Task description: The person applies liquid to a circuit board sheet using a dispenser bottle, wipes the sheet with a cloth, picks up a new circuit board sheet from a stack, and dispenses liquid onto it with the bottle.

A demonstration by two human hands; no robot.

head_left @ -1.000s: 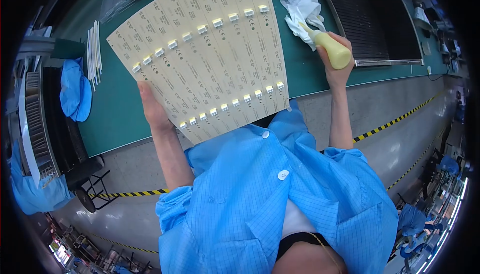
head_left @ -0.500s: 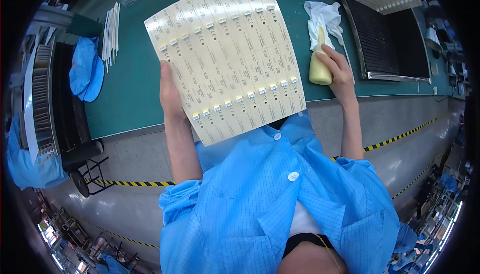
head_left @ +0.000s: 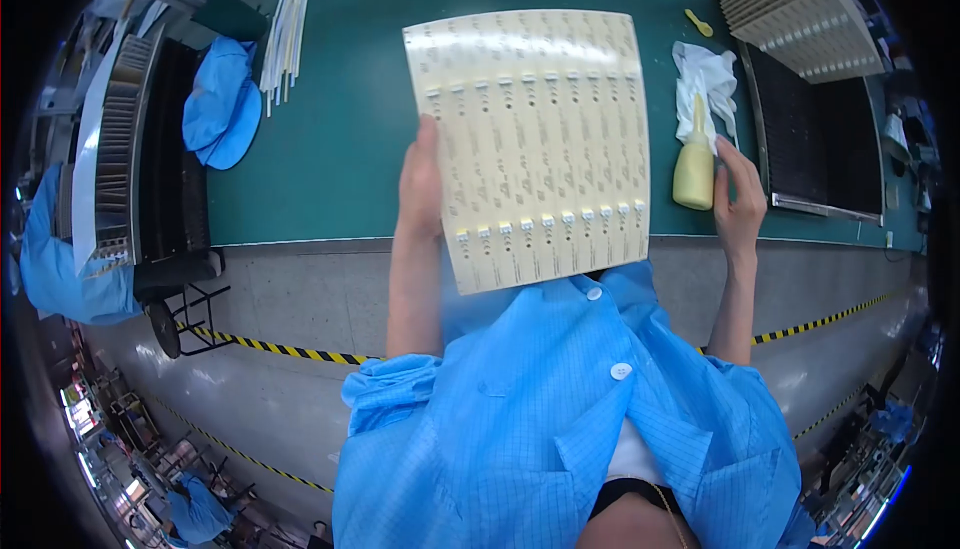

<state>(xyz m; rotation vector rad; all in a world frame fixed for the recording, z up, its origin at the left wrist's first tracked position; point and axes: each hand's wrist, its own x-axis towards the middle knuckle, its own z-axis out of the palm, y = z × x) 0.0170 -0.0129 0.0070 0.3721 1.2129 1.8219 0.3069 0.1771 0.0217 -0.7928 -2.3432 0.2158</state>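
Note:
My left hand (head_left: 420, 184) is closed on the left edge of a large cream circuit board panel (head_left: 545, 164), held tilted above the table's front edge. Two rows of small white connectors and repeated printed text run across the panel. Just right of a pale yellow squeeze bottle (head_left: 692, 181) is my right hand (head_left: 740, 204), its fingers apart and nothing in them. The bottle stands on the green table (head_left: 330, 169), its nozzle over a crumpled white cloth (head_left: 706, 74). Whether my thumb touches the bottle's side, I cannot tell.
At the right, a black slotted rack (head_left: 825, 139) sits below several upright panels (head_left: 790, 14). A small yellow spoon-like piece (head_left: 698, 24) lies behind the cloth. White sticks (head_left: 285, 49), a blue cap (head_left: 222, 104) and another loaded rack (head_left: 120, 149) are at the left.
My right hand has let go of the bottle, which now stands on the table. The panel is turned a little straighter in my left hand. The whole view has shifted.

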